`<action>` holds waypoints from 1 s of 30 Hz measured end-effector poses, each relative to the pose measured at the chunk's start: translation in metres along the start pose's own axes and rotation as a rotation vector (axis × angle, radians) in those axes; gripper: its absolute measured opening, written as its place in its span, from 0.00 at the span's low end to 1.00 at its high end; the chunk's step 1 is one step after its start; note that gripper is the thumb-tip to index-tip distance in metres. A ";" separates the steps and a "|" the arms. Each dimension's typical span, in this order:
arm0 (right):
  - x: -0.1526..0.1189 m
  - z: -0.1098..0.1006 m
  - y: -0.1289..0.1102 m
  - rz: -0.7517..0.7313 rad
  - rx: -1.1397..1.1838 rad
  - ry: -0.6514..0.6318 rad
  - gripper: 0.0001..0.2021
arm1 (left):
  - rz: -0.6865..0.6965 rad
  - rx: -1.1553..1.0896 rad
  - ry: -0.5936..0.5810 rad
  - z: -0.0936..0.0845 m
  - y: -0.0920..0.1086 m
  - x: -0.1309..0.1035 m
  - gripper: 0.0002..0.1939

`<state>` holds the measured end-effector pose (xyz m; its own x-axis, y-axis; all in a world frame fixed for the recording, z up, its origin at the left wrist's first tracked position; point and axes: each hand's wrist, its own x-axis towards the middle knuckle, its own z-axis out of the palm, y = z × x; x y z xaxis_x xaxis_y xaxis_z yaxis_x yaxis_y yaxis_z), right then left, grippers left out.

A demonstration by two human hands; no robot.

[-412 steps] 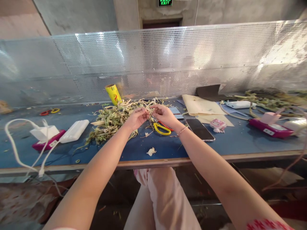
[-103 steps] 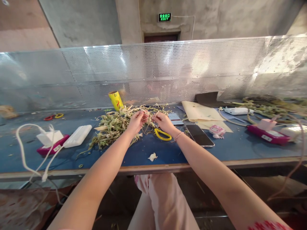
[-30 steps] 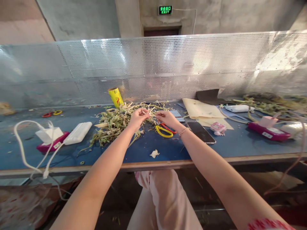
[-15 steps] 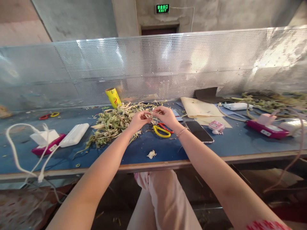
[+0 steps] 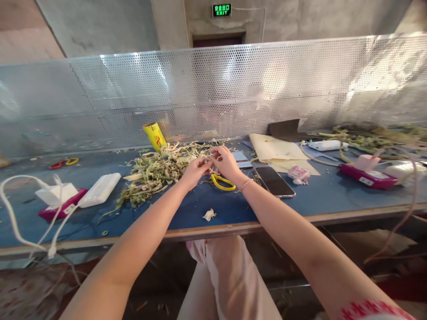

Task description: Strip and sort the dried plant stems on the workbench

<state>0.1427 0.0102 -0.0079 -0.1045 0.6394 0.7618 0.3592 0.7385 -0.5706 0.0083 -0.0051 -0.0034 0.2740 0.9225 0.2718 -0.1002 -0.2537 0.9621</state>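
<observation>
My left hand [image 5: 196, 171] and my right hand [image 5: 227, 163] meet fingertip to fingertip over the right edge of a pile of dried plant scraps [image 5: 150, 173]. Both are closed in a pinch; whatever lies between the fingers is too small and covered to make out. Just below my right hand are scissors with yellow handle loops [image 5: 224, 183], partly hidden by that hand. A black smartphone [image 5: 275, 181] lies right of my right wrist. One pale scrap [image 5: 209, 215] rests on the blue table in front of my hands.
A yellow cardboard tube [image 5: 155, 136] leans behind the pile, near a perforated metal screen [image 5: 187, 98]. White power bank [image 5: 100, 190], power strip and cables lie left. Brown paper [image 5: 278, 149], a pink case [image 5: 299, 174], another power strip [image 5: 368, 178] and plant stems [image 5: 373, 140] lie right.
My right hand has shifted slightly left and down, covering the red handle of the scissors more. The fingertips stay together. The whole view has moved a little.
</observation>
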 end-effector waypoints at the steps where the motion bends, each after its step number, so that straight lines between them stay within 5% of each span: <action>1: -0.001 0.001 0.000 0.010 0.004 0.015 0.06 | 0.005 -0.004 0.006 0.001 0.000 0.000 0.15; 7: -0.004 0.006 -0.005 0.049 0.032 0.155 0.03 | 0.017 -0.044 0.047 0.002 0.000 0.001 0.18; 16: -0.004 0.007 -0.011 0.143 0.109 0.198 0.03 | 0.013 -0.022 0.111 -0.002 0.001 0.003 0.12; 25: 0.004 0.010 -0.004 0.743 0.741 0.201 0.07 | 0.162 0.219 0.180 -0.011 -0.009 0.007 0.11; 30: 0.003 0.005 -0.008 0.735 0.814 0.068 0.06 | 0.202 0.285 0.156 -0.015 -0.013 0.010 0.11</action>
<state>0.1343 0.0071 -0.0023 -0.0554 0.9865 0.1540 -0.4091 0.1182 -0.9048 -0.0015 0.0120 -0.0139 0.1245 0.8731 0.4714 0.1388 -0.4857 0.8630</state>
